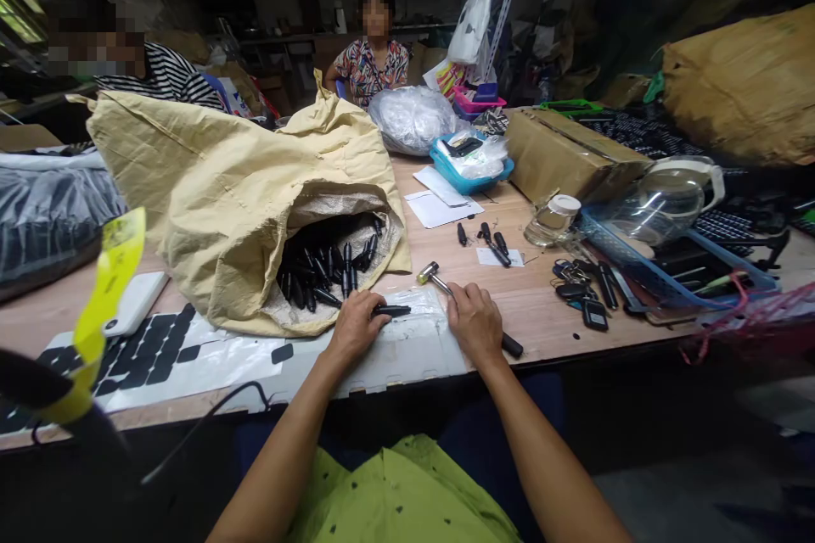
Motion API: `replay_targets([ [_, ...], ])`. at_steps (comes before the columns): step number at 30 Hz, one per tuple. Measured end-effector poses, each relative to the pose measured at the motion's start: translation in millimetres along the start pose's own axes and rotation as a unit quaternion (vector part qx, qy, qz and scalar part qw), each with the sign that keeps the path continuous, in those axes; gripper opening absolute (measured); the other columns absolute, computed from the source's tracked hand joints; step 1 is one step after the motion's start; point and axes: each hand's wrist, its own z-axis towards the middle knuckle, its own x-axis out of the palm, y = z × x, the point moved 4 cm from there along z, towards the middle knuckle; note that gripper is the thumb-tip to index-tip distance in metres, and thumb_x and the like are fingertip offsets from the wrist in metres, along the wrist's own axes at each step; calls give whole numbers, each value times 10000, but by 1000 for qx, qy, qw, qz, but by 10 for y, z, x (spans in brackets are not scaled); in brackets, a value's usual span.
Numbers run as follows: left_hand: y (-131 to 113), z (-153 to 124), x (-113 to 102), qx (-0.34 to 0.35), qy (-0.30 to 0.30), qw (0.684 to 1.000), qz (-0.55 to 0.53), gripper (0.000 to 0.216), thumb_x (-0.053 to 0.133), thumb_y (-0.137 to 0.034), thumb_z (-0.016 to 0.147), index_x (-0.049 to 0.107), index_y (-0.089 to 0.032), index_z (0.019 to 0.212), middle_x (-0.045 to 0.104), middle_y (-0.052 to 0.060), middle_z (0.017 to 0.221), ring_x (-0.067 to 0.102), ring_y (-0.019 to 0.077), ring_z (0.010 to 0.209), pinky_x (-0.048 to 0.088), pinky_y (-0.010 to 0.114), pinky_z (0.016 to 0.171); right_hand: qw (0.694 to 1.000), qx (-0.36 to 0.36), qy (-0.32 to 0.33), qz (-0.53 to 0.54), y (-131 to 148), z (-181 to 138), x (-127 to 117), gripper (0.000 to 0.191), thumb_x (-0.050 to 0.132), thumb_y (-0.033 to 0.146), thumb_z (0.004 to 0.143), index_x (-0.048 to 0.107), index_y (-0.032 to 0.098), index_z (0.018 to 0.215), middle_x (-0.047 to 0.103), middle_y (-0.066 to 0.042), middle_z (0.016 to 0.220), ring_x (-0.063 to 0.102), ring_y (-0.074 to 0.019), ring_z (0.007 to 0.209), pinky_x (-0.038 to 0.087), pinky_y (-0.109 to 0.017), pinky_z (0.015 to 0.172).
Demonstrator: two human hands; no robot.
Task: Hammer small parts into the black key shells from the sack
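Here, the left hand sits at the near edge of the pale wooden table, its fingers folded down on a slim black plastic stick. The stick's free end pokes out to the right and lies flat on a whitish plastic sheet. Just beside it, the right hand is curled knuckles-up over the shaft of a small hammer with a silvery metal head. The head points away from the person and the black grip end shows past the wrist. The two hands lie near each other but do not touch.

Directly behind the left hand gapes a crumpled tan paper sack, tipped on its side (its mouth faces the person). It is packed with many more black sticks. Further right on the table lie a few loose black pieces on and beside a white slip. Past them stand a clear glass jar with a white lid and a brown cardboard box. To the left lies a white backing sheet of black square pads. Two other people sit across the table.
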Motion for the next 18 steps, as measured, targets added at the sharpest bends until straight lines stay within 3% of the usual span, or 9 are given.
replay_targets([
  [10, 39, 33, 169, -14, -25, 999, -22, 131, 709, -223, 793, 708, -252, 920, 662, 23, 908, 592, 225, 935, 448, 354, 868, 999, 9, 11, 33, -70, 56, 27, 263, 528, 192, 899, 693, 247, 1096, 610, -51, 857, 507, -188, 796, 348, -291, 670],
  [15, 22, 63, 202, -51, -17, 998, -34, 115, 721, -224, 778, 706, -243, 891, 662, 24, 914, 588, 229, 945, 438, 359, 878, 982, 51, -11, 183, 29, -66, -163, 312, 450, 238, 945, 699, 235, 1134, 704, -66, 976, 632, -190, 890, 487, -288, 750],
  [18, 12, 58, 215, -53, -26, 997, -44, 116, 711, -223, 777, 692, -248, 888, 662, 21, 919, 582, 228, 945, 434, 356, 876, 959, 25, -22, 282, 243, -256, -292, 355, 417, 276, 971, 682, 246, 1205, 723, -77, 1093, 666, -197, 1010, 538, -316, 866],
])
